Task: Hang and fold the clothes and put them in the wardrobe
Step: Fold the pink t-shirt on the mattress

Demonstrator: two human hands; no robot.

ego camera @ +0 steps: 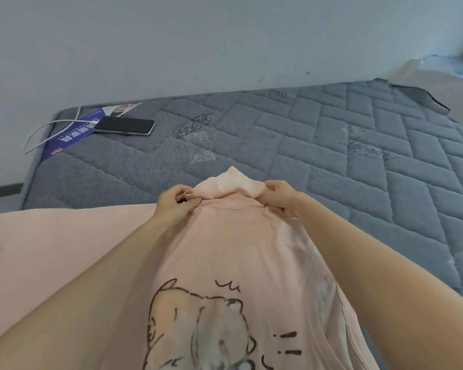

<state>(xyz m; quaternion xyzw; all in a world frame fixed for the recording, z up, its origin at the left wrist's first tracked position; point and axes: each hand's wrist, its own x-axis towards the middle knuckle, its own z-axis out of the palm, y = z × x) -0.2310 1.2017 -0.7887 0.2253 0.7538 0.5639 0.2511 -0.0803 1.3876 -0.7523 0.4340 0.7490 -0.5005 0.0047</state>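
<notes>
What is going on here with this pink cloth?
A person holds a pink garment with a cartoon bear print over a grey mattress. The left hand and the right hand each pinch its far end, where the fabric is folded over. More pink fabric lies to the left. A phone lies near the mattress's far left corner. No hanger or wardrobe is in view.

a grey quilted mattress [305,134] spreads beyond and to both sides of the grip on the pink garment [225,236], bearing a dark phone [124,125] far beyond-left of it, a white cable [64,120] at the phone's end, a blue label [64,141] beneath, and a plain pink cloth [64,236] just left of it.
</notes>
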